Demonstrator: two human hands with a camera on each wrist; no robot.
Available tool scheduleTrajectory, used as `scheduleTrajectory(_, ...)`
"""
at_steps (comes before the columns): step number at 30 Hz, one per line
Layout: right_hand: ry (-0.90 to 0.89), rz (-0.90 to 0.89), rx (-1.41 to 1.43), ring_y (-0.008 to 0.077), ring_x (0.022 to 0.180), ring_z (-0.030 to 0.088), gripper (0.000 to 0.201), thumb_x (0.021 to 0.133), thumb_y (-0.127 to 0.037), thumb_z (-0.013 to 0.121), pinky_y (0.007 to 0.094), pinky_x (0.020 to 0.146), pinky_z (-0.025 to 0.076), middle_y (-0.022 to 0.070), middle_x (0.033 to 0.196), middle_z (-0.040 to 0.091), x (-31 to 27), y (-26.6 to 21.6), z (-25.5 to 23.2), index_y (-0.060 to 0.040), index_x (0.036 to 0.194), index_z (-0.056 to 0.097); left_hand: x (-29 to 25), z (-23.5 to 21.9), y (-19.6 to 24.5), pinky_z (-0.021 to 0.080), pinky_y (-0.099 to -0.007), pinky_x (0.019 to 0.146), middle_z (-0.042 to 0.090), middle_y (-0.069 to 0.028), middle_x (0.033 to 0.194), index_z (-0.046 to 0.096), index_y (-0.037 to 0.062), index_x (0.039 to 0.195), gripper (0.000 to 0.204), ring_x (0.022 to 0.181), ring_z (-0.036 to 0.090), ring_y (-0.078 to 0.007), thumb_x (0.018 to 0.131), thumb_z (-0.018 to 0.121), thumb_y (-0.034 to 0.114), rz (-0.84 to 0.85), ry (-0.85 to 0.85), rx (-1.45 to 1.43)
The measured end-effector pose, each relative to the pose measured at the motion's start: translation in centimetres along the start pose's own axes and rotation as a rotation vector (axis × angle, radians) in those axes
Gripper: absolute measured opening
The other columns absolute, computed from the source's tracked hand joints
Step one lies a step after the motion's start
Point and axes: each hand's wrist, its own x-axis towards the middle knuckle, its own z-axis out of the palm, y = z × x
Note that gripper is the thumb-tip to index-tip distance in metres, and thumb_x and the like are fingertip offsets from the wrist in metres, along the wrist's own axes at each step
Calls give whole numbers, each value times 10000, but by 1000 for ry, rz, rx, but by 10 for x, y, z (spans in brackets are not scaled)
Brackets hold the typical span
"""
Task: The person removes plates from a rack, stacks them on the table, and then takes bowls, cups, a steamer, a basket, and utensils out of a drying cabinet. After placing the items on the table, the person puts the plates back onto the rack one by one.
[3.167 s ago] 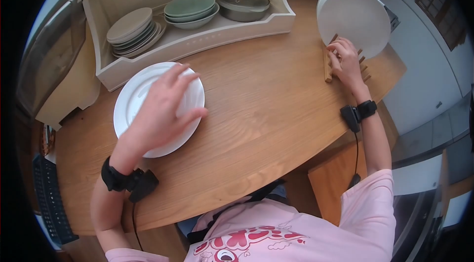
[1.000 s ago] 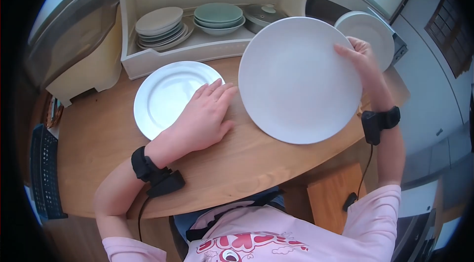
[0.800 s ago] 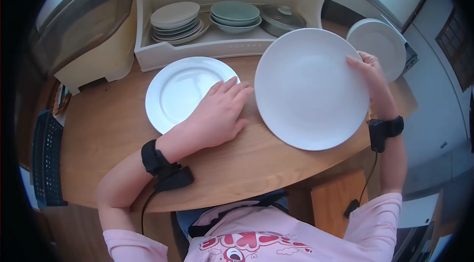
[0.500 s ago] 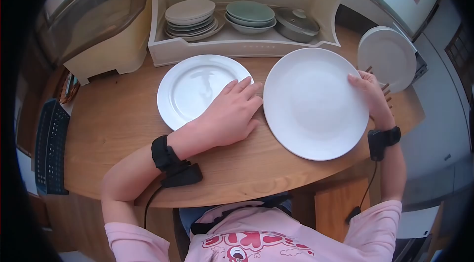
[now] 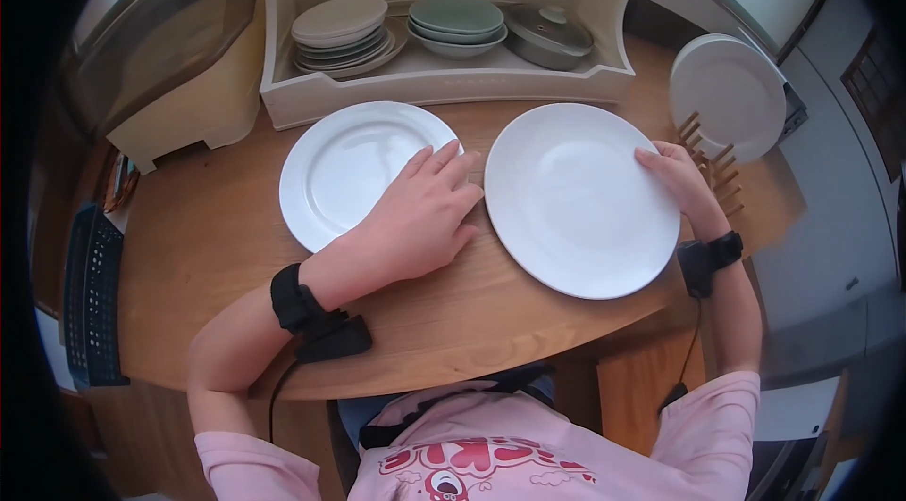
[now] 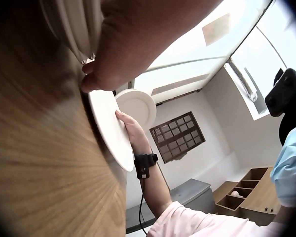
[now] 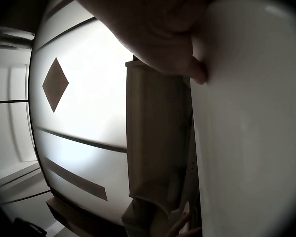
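Observation:
A round white plate [image 5: 580, 204] lies low over the right half of the wooden table; my right hand [image 5: 681, 182] grips its right rim, thumb on top. In the right wrist view the thumb of my right hand [image 7: 175, 49] presses on the plate [image 7: 251, 123]. A rimmed white plate [image 5: 330, 166] rests on the table to the left. My left hand [image 5: 420, 213] lies across its right edge, fingers spread and relaxed, fingertips close to the other plate's left rim. In the left wrist view, the right hand [image 6: 133, 132] holds the plate [image 6: 111, 129].
A cream cabinet [image 5: 453, 86] at the back holds stacked plates [image 5: 340, 20], green bowls [image 5: 456, 15] and a lidded pot [image 5: 550, 34]. At right, a wooden peg rack [image 5: 722, 175] stands by upright white plates [image 5: 727, 95]. A dark basket [image 5: 92, 293] is at far left.
My right hand has left the rack with a white plate and brought it left and down to the table. My left hand has shifted from over the rimmed plate to its right edge.

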Motion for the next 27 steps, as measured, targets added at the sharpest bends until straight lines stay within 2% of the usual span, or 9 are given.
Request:
scheduleTrajectory(9, 26, 80, -145, 82, 663, 601, 274, 910, -205, 593, 234, 597, 491, 59, 830, 655, 1, 12, 5, 49, 1012, 614, 1, -5, 7, 270, -475, 1106, 434, -189, 1354, 592, 19, 1097, 376, 1320, 349, -362, 784, 700, 196, 12, -26, 109)
scheduleTrajectory(14, 99, -10, -424, 97, 694, 593, 312, 875, -221, 618, 242, 598, 472, 64, 830, 645, -5, 3, 19, 62, 1007, 619, 0, -3, 18, 277, -476, 1102, 421, -187, 1365, 549, 20, 1152, 453, 1321, 348, -366, 759, 717, 171, 64, 7, 102)
scheduleTrajectory(18, 114, -54, -451, 104, 702, 596, 312, 860, -224, 624, 244, 607, 472, 68, 828, 645, 3, 13, 22, 57, 994, 624, -2, 2, 29, 299, -474, 1087, 423, -195, 1360, 537, 21, 1165, 469, 1316, 356, -369, 753, 715, 158, 152, 28, 115)
scheduleTrajectory(20, 122, -58, -529, 213, 736, 655, 378, 808, -258, 651, 315, 687, 517, 154, 836, 674, 2, 8, 25, 68, 999, 649, -4, 1, 38, 306, -473, 1082, 425, -199, 1357, 535, 21, 1168, 470, 1314, 360, -368, 755, 711, 160, 176, 7, 71)
scheduleTrajectory(21, 127, -57, -528, 213, 736, 655, 378, 808, -258, 651, 315, 687, 517, 154, 836, 674, 0, 4, 25, 68, 999, 649, -5, 0, 41, 313, -473, 1077, 427, -204, 1353, 533, 22, 1171, 471, 1312, 364, -367, 757, 708, 162, 196, -12, 27)
scheduleTrajectory(23, 137, -141, -719, 214, 723, 655, 356, 794, -271, 663, 319, 680, 520, 150, 792, 674, -6, -11, 26, 55, 937, 665, -6, 4, 43, 324, -472, 1068, 430, -212, 1348, 523, 23, 1186, 467, 1307, 373, -367, 773, 691, 163, 220, -25, 42)
scheduleTrajectory(24, 139, -139, -720, 214, 723, 655, 356, 794, -271, 663, 319, 680, 520, 150, 792, 674, -6, -15, 22, 55, 937, 665, -7, 4, 45, 316, -461, 1074, 440, -226, 1334, 519, -7, 1167, 395, 1300, 382, -366, 806, 606, 126, 226, -33, 14)
scheduleTrajectory(25, 205, -253, -739, 210, 717, 655, 328, 795, -259, 667, 316, 671, 520, 147, 776, 674, -2, -20, 16, 49, 908, 667, -7, 4, 46, 309, -450, 1079, 451, -240, 1321, 514, -37, 1149, 335, 1294, 392, -366, 838, 520, 89, 232, -42, -14)
scheduleTrajectory(27, 326, -433, -684, 192, 702, 652, 246, 802, -220, 673, 311, 645, 516, 135, 766, 679, 4, -37, 0, 22, 851, 670, -8, 9, 45, 323, -462, 1069, 437, -234, 1338, 501, -13, 1191, 383, 1293, 392, -370, 838, 570, 117, 226, -59, -17)
